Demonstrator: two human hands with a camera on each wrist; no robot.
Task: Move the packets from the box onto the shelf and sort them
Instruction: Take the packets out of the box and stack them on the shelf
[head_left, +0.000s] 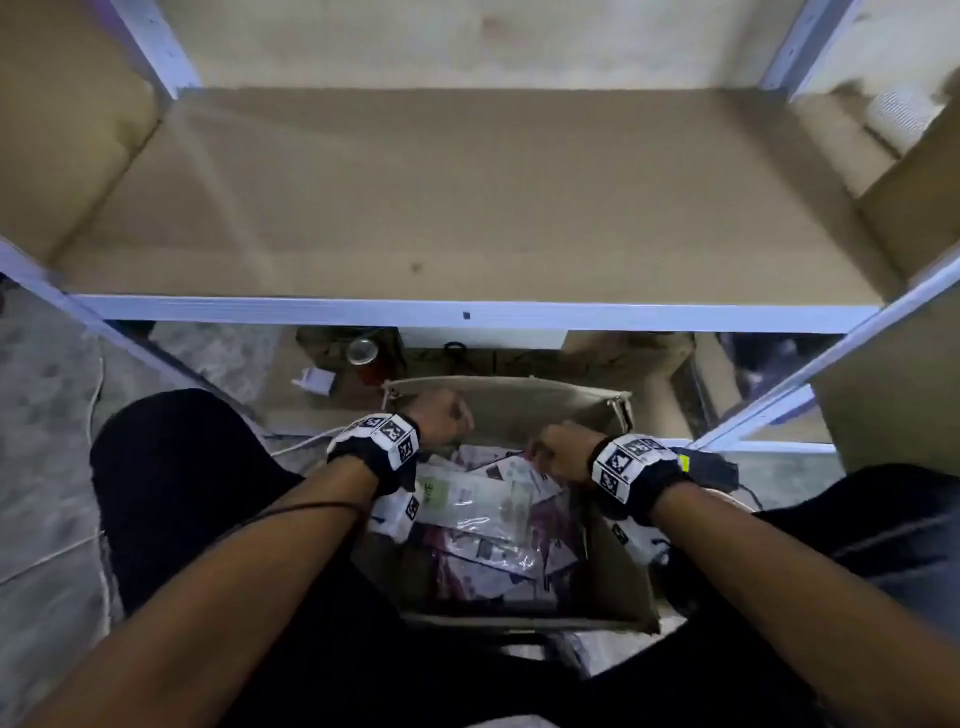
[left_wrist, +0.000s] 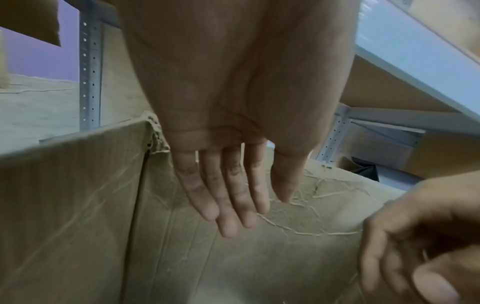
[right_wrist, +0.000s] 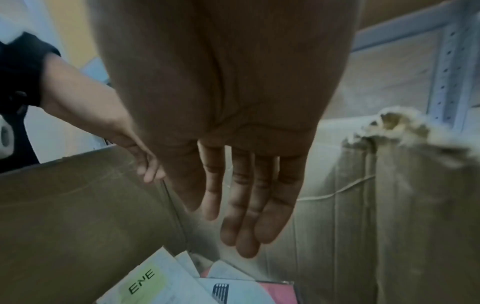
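- Packets (head_left: 483, 525) fill the bottom of the box (head_left: 621, 582) in a loose, overlapping heap; most are white and pink, some under clear plastic.
- One white packet with a green label (right_wrist: 145, 282) printed "ENE" lies on top near the box's left wall.
- Box stands on the floor between the person's knees, top open, its far wall (head_left: 511, 405) creased and torn at both upper corners.
- Left hand (left_wrist: 228, 185) hangs inside the box near the far-left corner, fingers straight and together, holding nothing; it touches no packet.
- Right hand (right_wrist: 241, 197) hangs over the packets toward the far-right corner, fingers straight and pointing down, also holding nothing.
- Shelf (head_left: 467, 208) just beyond the box is a brown board in a white metal frame, with no packets on it.
- Under the shelf, behind the box, stands a can (head_left: 363, 351) with a white plug (head_left: 314, 382) just beside it.
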